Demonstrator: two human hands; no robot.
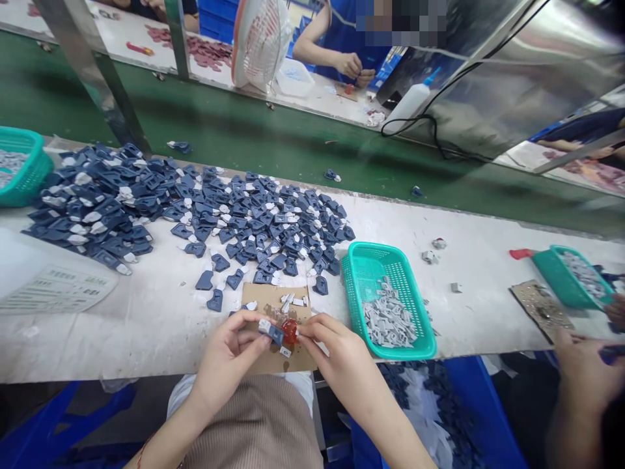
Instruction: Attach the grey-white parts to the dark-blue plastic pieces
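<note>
My left hand (233,352) is closed on a dark blue plastic part (275,334) with a whitish end, pinched between thumb and fingers. Just right of it, my right hand (336,345) has its fingertips together at a tiny pale piece (297,331), mostly hidden. Between the hands sits a small red round dish (290,330) with a wet-looking surface. It rests on a stained cardboard sheet (254,293) where several small grey plastic pieces (299,301) lie. To the right, a teal basket (424,319) holds many such grey pieces.
A wide heap of dark blue parts (254,215) covers the table's left and middle. At left are a white container (49,277) and another teal basket (41,170). A co-worker's hand (581,378) is at right beside a teal basket (561,277). Beyond the green strip, others work.
</note>
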